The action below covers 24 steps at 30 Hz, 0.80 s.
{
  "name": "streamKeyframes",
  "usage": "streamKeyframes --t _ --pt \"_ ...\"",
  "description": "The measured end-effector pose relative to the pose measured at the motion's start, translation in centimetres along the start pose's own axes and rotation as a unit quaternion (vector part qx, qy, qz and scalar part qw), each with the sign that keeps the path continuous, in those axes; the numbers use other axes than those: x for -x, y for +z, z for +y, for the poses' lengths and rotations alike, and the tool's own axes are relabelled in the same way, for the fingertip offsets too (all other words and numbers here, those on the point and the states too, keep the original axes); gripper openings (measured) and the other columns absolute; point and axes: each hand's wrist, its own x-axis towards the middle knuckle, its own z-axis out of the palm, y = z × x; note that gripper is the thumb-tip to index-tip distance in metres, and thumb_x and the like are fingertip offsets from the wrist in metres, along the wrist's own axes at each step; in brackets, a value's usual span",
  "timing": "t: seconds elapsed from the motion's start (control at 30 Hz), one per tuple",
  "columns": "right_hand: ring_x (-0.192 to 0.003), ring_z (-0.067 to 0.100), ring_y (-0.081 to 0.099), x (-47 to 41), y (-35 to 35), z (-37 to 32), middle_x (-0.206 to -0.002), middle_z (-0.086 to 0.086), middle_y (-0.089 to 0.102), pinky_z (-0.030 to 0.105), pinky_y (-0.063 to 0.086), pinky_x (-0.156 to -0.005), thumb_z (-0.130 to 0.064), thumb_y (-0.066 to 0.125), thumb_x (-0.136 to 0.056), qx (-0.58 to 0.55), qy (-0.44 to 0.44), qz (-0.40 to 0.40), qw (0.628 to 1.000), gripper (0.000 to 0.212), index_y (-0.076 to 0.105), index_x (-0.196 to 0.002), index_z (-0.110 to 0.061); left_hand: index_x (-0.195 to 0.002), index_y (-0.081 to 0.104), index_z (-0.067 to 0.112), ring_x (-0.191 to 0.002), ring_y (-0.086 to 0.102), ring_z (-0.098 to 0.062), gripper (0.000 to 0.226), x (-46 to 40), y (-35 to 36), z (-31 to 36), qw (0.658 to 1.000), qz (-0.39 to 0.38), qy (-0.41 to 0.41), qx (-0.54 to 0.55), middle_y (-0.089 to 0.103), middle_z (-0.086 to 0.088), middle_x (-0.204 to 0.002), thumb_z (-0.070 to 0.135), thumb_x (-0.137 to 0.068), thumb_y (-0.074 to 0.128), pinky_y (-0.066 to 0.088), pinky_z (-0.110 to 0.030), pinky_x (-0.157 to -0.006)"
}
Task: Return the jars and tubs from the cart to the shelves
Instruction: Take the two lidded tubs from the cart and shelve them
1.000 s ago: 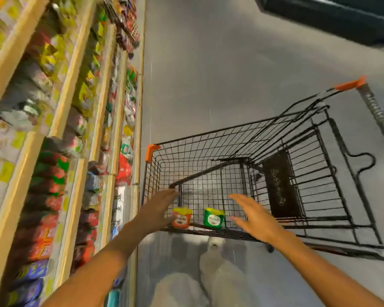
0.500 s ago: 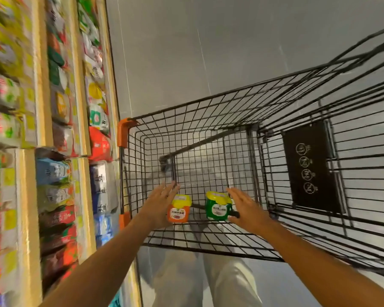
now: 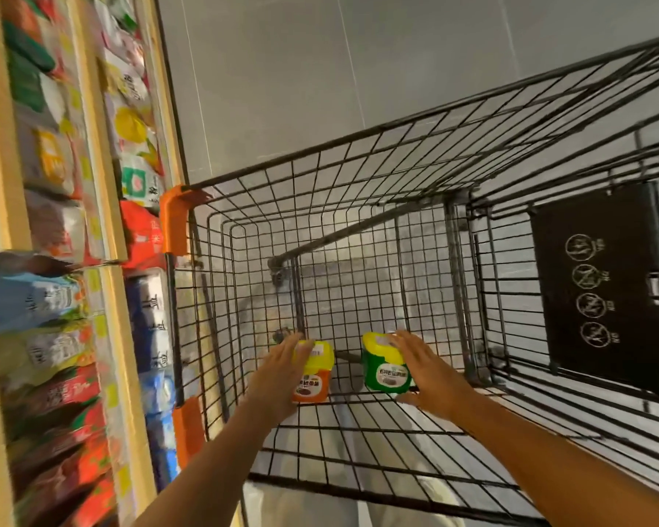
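Wire walls of the cart (image 3: 358, 230) box us in on every side — the left wall stands just beside the shelves (image 3: 103, 237), with orange corner guards (image 3: 174, 222) at its rim, and the right wall carries a black sign panel (image 3: 602, 287). We see open grey floor (image 3: 301, 70) beyond the far rim, well clear of the shelves. Inside the basket the room is wide; only two tubs stand on the wire floor near its near end, side by side and a little apart.

Our left hand (image 3: 278, 374) lies against the left side of the orange tub (image 3: 312, 378), fingers stretched over its yellow lid, touching it; we cannot tell whether the thumb has closed round it. Our right hand (image 3: 430, 374) rests against the right side of the green tub (image 3: 383, 370), fingers straight across its yellow lid, thumb low beside the label — flat on it, not curled. Both tubs stand upright between our two hands. Bagged goods (image 3: 54, 336) fill the shelves at left, blurred.
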Motion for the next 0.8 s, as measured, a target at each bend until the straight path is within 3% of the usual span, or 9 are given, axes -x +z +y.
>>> streamKeyframes --t 0.17,0.33,0.57,0.7,0.8 --pt "-0.145 0.015 0.030 -0.8 0.3 1.0 -0.162 -0.008 0.013 0.034 0.051 -0.104 -0.041 0.085 -0.075 -0.020 -0.025 -0.002 0.999 0.108 0.012 -0.153 -0.040 -0.153 0.012 0.023 -0.152 0.015 -0.024 0.104 -0.1 0.6 -1.0 1.000 -0.016 0.009 0.010 0.003 -0.005 -0.165 0.037 -0.077 0.081 0.026 -0.037 -0.121" --pt "-0.143 0.009 0.031 -0.9 0.4 1.5 -0.159 -0.014 0.019 0.033 0.049 -0.107 -0.037 0.088 -0.072 -0.061 -0.034 0.002 0.998 0.107 0.018 -0.151 -0.045 -0.154 0.015 0.024 -0.151 0.013 -0.023 0.103 -0.6 -0.1 -1.8 0.999 -0.041 0.034 -0.003 0.012 -0.003 -0.163 0.040 -0.076 0.081 0.022 -0.037 -0.121" --pt "-0.135 0.009 0.042 -1.8 -0.8 2.2 -0.156 -0.010 0.030 0.028 0.054 -0.098 -0.040 0.083 -0.075 0.004 -0.084 0.012 0.996 0.097 0.025 -0.154 -0.036 -0.147 0.031 0.027 -0.144 0.024 -0.019 0.092 -0.8 -0.1 -2.9 0.996 -0.008 0.083 0.042 0.029 0.002 -0.153 0.040 -0.072 0.082 0.042 -0.035 -0.108" --pt "-0.132 0.012 0.047 -2.0 -1.3 2.0 -0.152 -0.005 0.039 0.030 0.053 -0.098 -0.047 0.082 -0.072 0.013 -0.085 0.030 0.996 0.099 0.026 -0.153 -0.034 -0.148 0.029 0.030 -0.146 0.022 -0.018 0.089 -1.1 -0.9 -3.1 0.994 -0.009 0.097 0.057 0.027 0.003 -0.156 0.042 -0.076 0.080 0.039 -0.038 -0.115" --pt "-0.130 0.014 0.050 -1.8 -2.1 1.3 -0.150 -0.004 0.044 0.030 0.051 -0.097 -0.047 0.085 -0.068 -0.004 -0.079 0.052 0.996 0.103 0.027 -0.152 -0.033 -0.150 0.032 0.026 -0.143 0.030 -0.019 0.089 -1.0 -2.2 -2.6 0.995 0.019 0.090 0.042 0.033 0.001 -0.153 0.044 -0.076 0.079 0.033 -0.033 -0.114"
